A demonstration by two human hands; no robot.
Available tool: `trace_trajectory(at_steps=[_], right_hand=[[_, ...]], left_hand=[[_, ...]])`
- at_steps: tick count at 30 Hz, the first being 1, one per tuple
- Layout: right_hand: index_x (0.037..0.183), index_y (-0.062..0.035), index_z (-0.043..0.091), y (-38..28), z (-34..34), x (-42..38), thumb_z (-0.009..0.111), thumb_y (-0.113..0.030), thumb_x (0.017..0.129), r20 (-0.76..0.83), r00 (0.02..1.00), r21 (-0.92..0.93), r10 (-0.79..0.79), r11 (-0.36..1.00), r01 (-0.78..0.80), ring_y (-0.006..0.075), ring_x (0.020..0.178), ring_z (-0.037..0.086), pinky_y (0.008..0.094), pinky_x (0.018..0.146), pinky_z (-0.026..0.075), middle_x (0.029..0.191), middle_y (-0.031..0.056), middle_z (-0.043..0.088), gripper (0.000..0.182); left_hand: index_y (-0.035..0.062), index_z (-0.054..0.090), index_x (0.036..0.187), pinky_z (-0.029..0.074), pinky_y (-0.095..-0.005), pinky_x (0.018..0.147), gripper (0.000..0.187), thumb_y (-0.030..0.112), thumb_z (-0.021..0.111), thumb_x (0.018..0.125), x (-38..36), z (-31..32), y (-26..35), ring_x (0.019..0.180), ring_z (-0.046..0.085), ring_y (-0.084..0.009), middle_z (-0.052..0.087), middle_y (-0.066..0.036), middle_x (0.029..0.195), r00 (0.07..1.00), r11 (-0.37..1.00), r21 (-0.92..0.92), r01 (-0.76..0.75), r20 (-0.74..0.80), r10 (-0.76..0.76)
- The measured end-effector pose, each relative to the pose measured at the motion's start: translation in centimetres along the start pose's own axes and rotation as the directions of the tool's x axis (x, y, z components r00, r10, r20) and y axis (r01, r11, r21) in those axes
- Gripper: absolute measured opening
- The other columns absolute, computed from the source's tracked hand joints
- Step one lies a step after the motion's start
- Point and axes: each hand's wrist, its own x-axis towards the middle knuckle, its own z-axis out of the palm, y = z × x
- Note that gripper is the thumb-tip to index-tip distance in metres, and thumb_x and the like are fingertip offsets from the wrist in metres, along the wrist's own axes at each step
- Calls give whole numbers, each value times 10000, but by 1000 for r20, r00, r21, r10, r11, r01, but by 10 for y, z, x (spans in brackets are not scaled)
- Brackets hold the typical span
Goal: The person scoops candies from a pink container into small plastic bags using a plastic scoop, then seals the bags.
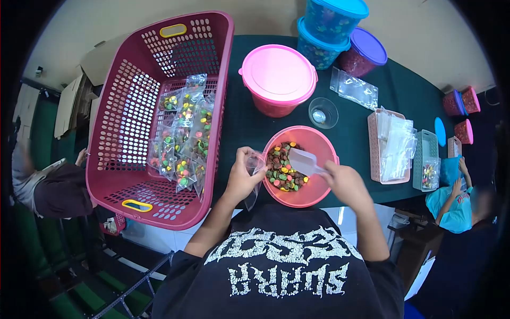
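Note:
A pink bucket (pixel 323 186) holds brown, green, yellow and red candies (pixel 284 173). My right hand (pixel 346 186), a little blurred, grips the handle of a white scoop (pixel 303 161), whose blade touches the candies. Left of the bucket, my left hand (pixel 245 174) is closed on a clear plastic bag (pixel 254 194), held beside the bucket rim. No candies can be made out in that bag. Farther left, a large maroon basket (pixel 114 183) contains several filled candy bags (pixel 186 133).
Behind the bucket stand a pink lidded tub (pixel 279 74) and a clear cup (pixel 323 113). Blue tubs (pixel 324 45), a purple-lidded tub (pixel 366 50) and flat bags (pixel 354 89) are beyond. At right are a pink tray (pixel 376 154) with bags, a green tray (pixel 419 159) and another person (pixel 451 207).

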Motion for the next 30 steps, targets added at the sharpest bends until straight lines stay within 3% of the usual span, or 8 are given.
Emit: trace_trajectory(at_steps=[5,14,16,17,21,23,27,30], right_hand=[[1016,-100,560,-8,69,30,511,-116,841,-100,985,-236,-143,965,116,323,688,633,429,574,509,799,161,595,183],[955,-89,574,-7,59,-36,486,-89,824,-22,979,-243,-203,951,192,288,664,632,399,554,504,765,120,587,157],[928,-64,559,6,59,-35,498,-91,818,-192,981,-239,-36,971,-11,280,608,629,393,519,498,686,106,592,129],[907,-40,545,16,64,-33,504,-104,816,-241,971,-288,-8,956,-63,278,579,632,385,497,493,646,114,599,119],[898,-24,538,15,75,-31,502,-112,831,-177,980,-288,85,948,-135,294,594,640,406,510,493,678,145,619,116],[923,-36,534,-5,80,-32,513,-161,862,19,980,-159,196,969,-191,352,699,642,446,582,498,740,184,640,140],[930,-5,548,-24,92,-34,511,-195,897,67,978,132,195,970,-203,418,788,615,492,691,476,796,231,635,196],[982,-11,562,-21,110,-27,504,-201,914,-78,984,472,158,876,-103,337,733,634,451,652,466,751,186,625,210]], left_hand=[[42,352,1125,461,-320,839,458,-5,659,789,-2,11,20,922,554,-157,553,-106,1070,982,988,36,-149,122,144],[54,371,1142,478,-295,810,466,-5,669,788,-12,18,27,935,544,-141,550,-95,1099,970,970,66,-233,83,228],[37,447,1139,503,-335,805,469,66,716,755,-16,20,31,939,592,-225,571,-122,1078,982,980,90,-176,84,168],[53,369,1144,522,-287,770,486,8,687,779,-16,21,28,989,590,-174,553,-118,1135,963,950,182,-254,145,229],[55,367,1144,533,-298,773,501,20,701,772,-21,27,32,999,596,-191,553,-127,1142,939,914,245,-323,200,278],[55,367,1145,542,-303,770,507,33,709,770,-21,28,35,996,601,-202,553,-133,1146,929,893,276,-355,214,303],[51,366,1156,537,-301,770,519,43,712,769,-23,25,35,988,601,-200,554,-131,1143,942,904,287,-315,208,262],[43,366,1173,530,-298,774,533,48,711,767,-24,20,31,980,599,-193,549,-126,1147,929,887,293,-356,208,305]])
